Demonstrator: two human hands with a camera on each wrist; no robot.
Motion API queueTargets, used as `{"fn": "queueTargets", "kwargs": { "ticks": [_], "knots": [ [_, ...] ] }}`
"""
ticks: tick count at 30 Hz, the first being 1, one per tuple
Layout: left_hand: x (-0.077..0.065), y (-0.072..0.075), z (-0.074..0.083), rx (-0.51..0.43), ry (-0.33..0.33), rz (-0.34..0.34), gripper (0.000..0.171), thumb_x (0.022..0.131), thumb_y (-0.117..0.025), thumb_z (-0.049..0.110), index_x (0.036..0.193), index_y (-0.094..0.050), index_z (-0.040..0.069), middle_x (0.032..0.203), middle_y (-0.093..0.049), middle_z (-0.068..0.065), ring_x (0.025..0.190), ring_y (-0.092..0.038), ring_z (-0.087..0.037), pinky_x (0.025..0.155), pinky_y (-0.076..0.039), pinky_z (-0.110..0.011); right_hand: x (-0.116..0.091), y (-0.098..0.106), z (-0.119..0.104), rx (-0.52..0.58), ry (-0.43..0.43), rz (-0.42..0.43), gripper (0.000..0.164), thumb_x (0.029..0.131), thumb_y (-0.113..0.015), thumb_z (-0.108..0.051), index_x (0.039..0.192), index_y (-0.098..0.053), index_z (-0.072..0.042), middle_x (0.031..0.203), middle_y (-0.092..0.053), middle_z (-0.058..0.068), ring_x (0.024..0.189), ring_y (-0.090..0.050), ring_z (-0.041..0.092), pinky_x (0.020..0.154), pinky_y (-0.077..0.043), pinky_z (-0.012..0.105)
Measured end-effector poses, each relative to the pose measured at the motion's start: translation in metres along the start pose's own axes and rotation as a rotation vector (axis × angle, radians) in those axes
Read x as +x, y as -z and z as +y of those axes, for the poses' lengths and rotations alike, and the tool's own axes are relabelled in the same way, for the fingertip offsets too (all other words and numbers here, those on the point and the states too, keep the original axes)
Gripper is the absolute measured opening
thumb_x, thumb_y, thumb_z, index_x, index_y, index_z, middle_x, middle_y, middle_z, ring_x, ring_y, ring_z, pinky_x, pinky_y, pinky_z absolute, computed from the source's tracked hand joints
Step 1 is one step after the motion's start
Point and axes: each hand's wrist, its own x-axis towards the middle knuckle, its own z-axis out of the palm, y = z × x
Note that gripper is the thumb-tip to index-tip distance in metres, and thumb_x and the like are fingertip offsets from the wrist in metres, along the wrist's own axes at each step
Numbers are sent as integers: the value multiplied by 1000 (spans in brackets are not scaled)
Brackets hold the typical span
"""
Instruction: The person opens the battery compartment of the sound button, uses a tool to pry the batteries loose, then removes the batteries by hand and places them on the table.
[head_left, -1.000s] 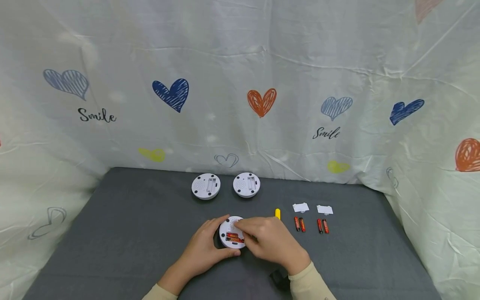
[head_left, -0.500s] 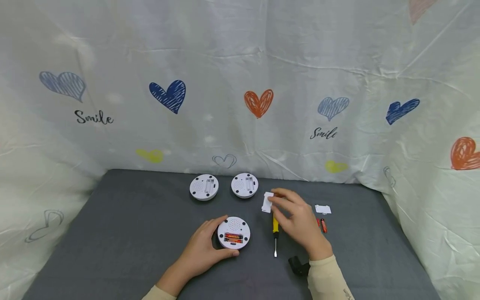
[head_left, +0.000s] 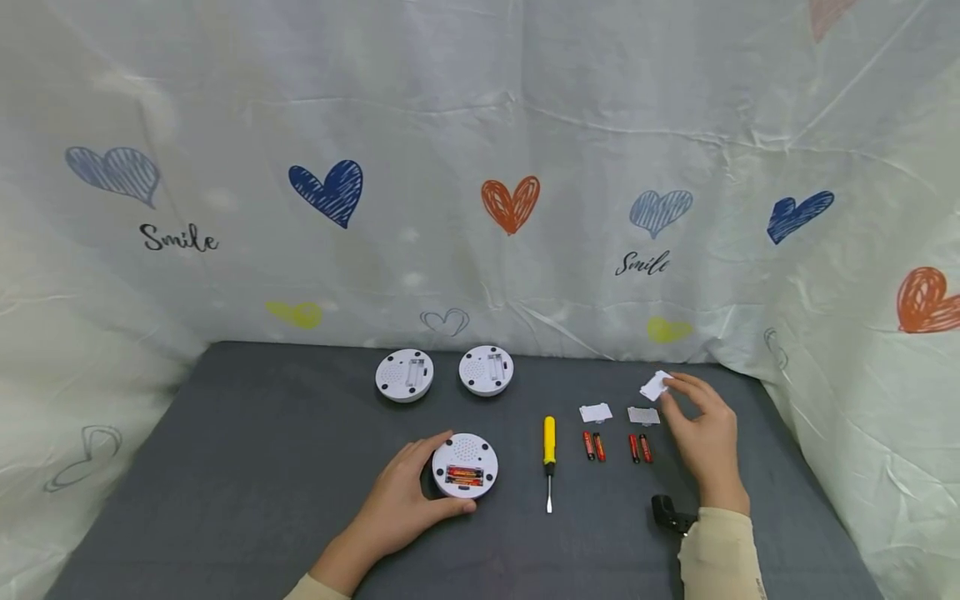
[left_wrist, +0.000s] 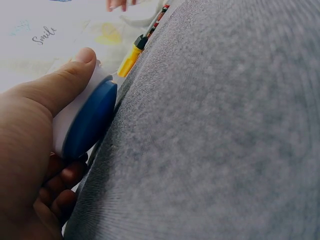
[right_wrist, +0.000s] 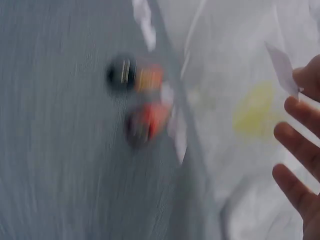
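My left hand [head_left: 401,500] grips a round white device [head_left: 465,446] by its rim, thumb in front and fingers behind. Two red batteries [head_left: 464,476] lie in the device's uncovered compartment, below a patch of small holes. In the left wrist view the device's other side is blue [left_wrist: 92,120]. Over the back right of the table, my right hand [head_left: 705,429] pinches a white battery cover [head_left: 655,386] between thumb and fingers. The right wrist view shows that same thin cover [right_wrist: 282,67] at the fingertips, the other fingers spread.
Two similar white devices [head_left: 405,375] [head_left: 486,371] with bare compartments stand at the back. A yellow-handled screwdriver [head_left: 550,450] lies mid-table. Right of it are two covers [head_left: 596,412] [head_left: 643,416], each behind a pair of batteries [head_left: 594,446] [head_left: 641,448]. A heart-print cloth [head_left: 420,167] hangs behind.
My right hand has moved from the device to the back right, carrying the white battery cover and uncovering the screwdriver to view. The left hand has kept its grip on the device.
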Motion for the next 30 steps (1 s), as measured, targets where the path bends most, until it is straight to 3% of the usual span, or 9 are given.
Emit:
{"fn": "queueTargets", "kwargs": {
  "ticks": [5, 7, 14, 24, 30],
  "knots": [
    [0, 2, 0, 2, -10, 1, 105, 69, -103, 55, 157, -59, 17, 144, -65, -2, 133, -61, -25, 111, -48, -56, -9, 12, 21, -104, -179, 6, 18, 97, -77, -2, 114, -82, -1, 122, -78, 17, 119, -70, 39, 104, -49, 52],
    [0, 2, 0, 4, -15, 2, 105, 69, -103, 55, 157, -59, 17, 144, -65, -3, 134, -60, -26, 111, -48, -56, -12, 14, 26, -131, -243, -13, 18, 98, -75, -5, 114, -81, 1, 121, -77, 21, 118, -70, 43, 103, -49, 58],
    [0, 1, 0, 11, -9, -4, 105, 70, -102, 56, 158, -58, 18, 146, -65, -3, 135, -60, -26, 111, -48, -57, -17, 17, 31, -203, -386, -121, 25, 101, -70, -11, 119, -79, 4, 127, -72, 30, 125, -64, 51, 108, -46, 64],
    [-1, 1, 0, 4, -10, -2, 105, 70, -102, 55, 158, -58, 17, 148, -64, -3, 137, -59, -27, 112, -48, -57, -19, 17, 32, -292, -404, -193, 24, 97, -69, -10, 112, -78, 6, 124, -68, 32, 118, -62, 54, 103, -45, 68],
    [-1, 1, 0, 5, -6, -4, 106, 70, -102, 55, 158, -58, 17, 146, -64, -3, 136, -59, -27, 112, -48, -57, -17, 16, 31, -294, -436, -234, 27, 98, -68, -12, 116, -77, 7, 128, -65, 33, 121, -60, 55, 105, -44, 70]
  ]
}}
